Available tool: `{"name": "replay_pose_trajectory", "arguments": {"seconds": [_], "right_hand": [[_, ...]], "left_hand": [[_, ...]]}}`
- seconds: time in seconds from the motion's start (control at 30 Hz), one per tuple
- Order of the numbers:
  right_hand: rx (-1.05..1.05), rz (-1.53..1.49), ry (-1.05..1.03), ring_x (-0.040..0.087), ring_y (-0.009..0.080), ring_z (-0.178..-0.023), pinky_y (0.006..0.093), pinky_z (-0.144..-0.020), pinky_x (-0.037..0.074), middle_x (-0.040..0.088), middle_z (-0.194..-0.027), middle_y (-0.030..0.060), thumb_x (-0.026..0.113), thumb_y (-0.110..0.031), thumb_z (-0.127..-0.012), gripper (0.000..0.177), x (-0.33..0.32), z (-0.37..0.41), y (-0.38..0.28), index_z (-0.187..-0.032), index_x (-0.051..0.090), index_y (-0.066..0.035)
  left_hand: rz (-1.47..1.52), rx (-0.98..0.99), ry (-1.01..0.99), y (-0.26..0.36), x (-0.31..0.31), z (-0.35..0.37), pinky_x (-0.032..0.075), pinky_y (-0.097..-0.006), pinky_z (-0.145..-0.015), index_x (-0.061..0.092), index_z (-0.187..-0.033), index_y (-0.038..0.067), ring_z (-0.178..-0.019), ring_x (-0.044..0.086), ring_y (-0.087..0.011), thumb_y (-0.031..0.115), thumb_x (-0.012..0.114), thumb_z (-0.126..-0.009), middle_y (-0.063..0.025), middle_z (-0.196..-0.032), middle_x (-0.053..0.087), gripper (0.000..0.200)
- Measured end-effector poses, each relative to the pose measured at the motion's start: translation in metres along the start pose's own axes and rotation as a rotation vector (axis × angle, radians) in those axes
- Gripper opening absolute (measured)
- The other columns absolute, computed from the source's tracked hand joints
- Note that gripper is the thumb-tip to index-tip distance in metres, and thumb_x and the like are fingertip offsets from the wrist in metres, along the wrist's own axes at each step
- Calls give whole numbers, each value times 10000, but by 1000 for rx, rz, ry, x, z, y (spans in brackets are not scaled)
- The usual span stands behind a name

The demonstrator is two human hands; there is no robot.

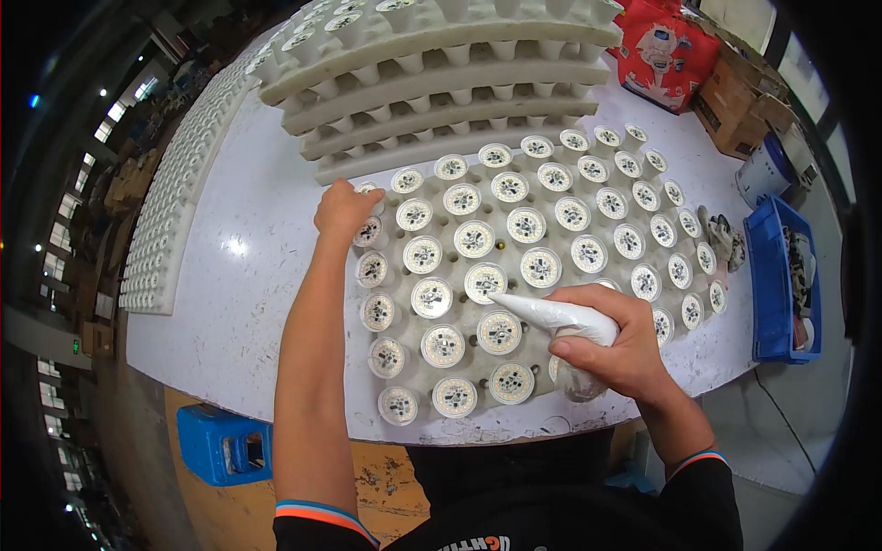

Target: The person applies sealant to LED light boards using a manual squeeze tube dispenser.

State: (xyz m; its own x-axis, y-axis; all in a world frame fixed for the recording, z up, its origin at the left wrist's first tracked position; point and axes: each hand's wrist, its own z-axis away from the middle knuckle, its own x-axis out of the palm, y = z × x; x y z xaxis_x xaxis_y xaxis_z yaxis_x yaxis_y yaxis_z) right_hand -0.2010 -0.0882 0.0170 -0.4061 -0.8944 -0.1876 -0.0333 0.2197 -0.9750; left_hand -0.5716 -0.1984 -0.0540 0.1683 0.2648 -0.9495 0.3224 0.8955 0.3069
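A pale foam tray (542,361) on the table holds rows of white cups with round LED boards, such as the bulb cup (474,239) near its middle. My right hand (616,342) is wrapped round a white squeeze bag (560,317). The bag's pointed tip is at the edge of a cup in the tray's centre. My left hand (347,209) is at the tray's far left corner, its fingers closed at the rim of the corner cup (369,189), which they partly hide.
Stacked foam trays (386,60) with cups stand behind. Another long tray (152,266) lies along the left edge. At the right are a red bag (663,55), a cardboard box (742,101), a white bucket (764,172) and a blue crate (772,285). A blue stool (207,445) stands below.
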Motion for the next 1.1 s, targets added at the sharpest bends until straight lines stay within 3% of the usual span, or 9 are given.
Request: {"name": "replay_pose_trajectory", "arguments": {"seconds": [0.1, 0.2, 0.27, 0.43, 0.57, 0.77, 1.1], "right_hand": [[-2, -6, 9, 626, 89, -851, 253, -742, 501, 691, -966, 53, 792, -130, -777, 373, -2, 3, 2, -1111, 674, -14], [-15, 26, -5, 633, 94, -852, 255, -740, 502, 694, -970, 53, 795, -137, -781, 363, -4, 5, 1, -1104, 679, -22], [-66, 34, -22, 645, 109, -852, 265, -744, 508, 699, -978, 62, 791, -141, -787, 356, -2, 7, 0, -1106, 680, -27], [-222, 199, -31, 671, 179, -822, 306, -742, 531, 703, -970, 84, 783, -129, -783, 358, 10, 15, -6, -1122, 686, -66], [-356, 353, -18, 659, 183, -739, 299, -661, 510, 711, -904, 57, 809, -88, -733, 378, 19, 23, -14, -1098, 712, -84], [-438, 486, -6, 624, 180, -660, 302, -573, 490, 699, -863, 53, 820, -90, -716, 396, 24, 34, -15, -1098, 715, -102], [-461, 510, -3, 660, 200, -668, 315, -586, 538, 667, -800, 56, 779, -105, -745, 342, 25, 35, -13, -1080, 711, -115]], "left_hand": [[319, 182, 295, -28, 20, -13, 479, -400, -928, 576, -1236, 10, -1098, 606, -303, 391, 760, -756, -186, -1209, 605, 640], [644, 382, 391, -11, -13, 54, 467, -364, -946, 554, -1277, 10, -1087, 580, -279, 242, 743, -786, -163, -1223, 541, 575], [705, 545, 344, -7, -22, 110, 459, -345, -956, 541, -1300, 18, -1102, 541, -249, 132, 716, -798, -137, -1243, 467, 544], [799, 751, 100, -2, -32, 223, 460, -353, -966, 410, -1421, 27, -1133, 535, -241, 4, 721, -743, -150, -1258, 462, 746], [850, 793, 28, -9, -26, 248, 454, -364, -991, 328, -1460, 18, -1157, 545, -251, -33, 739, -710, -162, -1277, 489, 856], [798, 874, 63, -12, -33, 261, 435, -382, -1021, 335, -1452, 14, -1214, 531, -279, -21, 745, -730, -191, -1339, 502, 831], [808, 896, 76, -6, -33, 267, 437, -391, -1023, 341, -1448, 8, -1218, 538, -291, -28, 751, -725, -201, -1356, 499, 832]]}}
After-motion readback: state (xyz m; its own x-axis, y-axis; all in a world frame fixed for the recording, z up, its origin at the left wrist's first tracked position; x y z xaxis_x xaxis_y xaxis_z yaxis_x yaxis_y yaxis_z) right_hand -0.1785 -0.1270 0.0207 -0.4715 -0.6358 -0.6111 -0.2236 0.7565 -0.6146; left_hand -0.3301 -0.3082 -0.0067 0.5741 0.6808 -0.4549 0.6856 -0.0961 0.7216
